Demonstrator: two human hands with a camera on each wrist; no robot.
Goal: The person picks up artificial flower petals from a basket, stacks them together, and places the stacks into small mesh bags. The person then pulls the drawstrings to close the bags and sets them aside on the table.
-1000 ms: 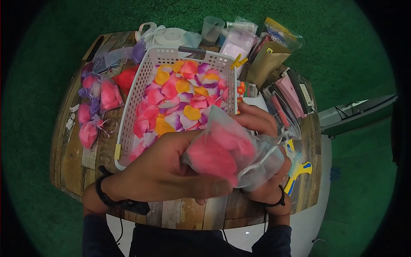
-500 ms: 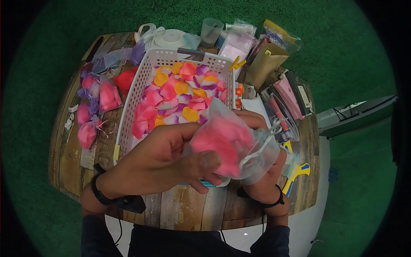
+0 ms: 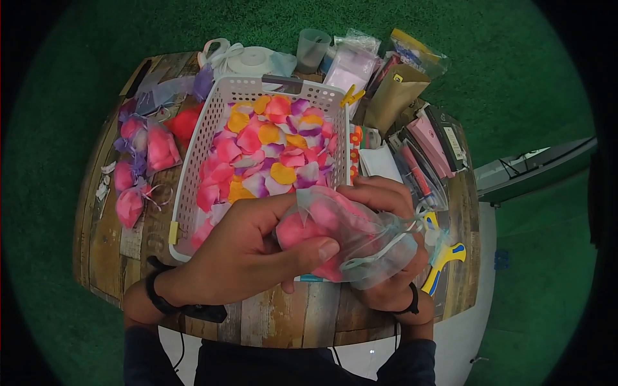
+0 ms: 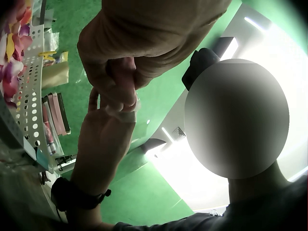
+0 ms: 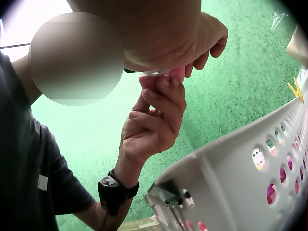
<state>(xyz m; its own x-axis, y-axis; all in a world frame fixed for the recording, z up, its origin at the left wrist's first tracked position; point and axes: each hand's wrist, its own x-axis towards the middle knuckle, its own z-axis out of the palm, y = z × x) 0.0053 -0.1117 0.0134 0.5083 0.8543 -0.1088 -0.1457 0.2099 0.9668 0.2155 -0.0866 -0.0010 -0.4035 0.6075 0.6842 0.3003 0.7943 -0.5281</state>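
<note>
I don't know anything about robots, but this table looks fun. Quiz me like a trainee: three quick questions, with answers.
1. True or false: the white basket holds loose petals.
2. Which is in the left hand?
A) ribbon roll
B) sheer pouch
C) clear cup
3. Fill in: the clip at the basket's far right corner is ____.
Key: 1. True. 2. B. 3. Yellow.

Dim head view, blackened corners
</note>
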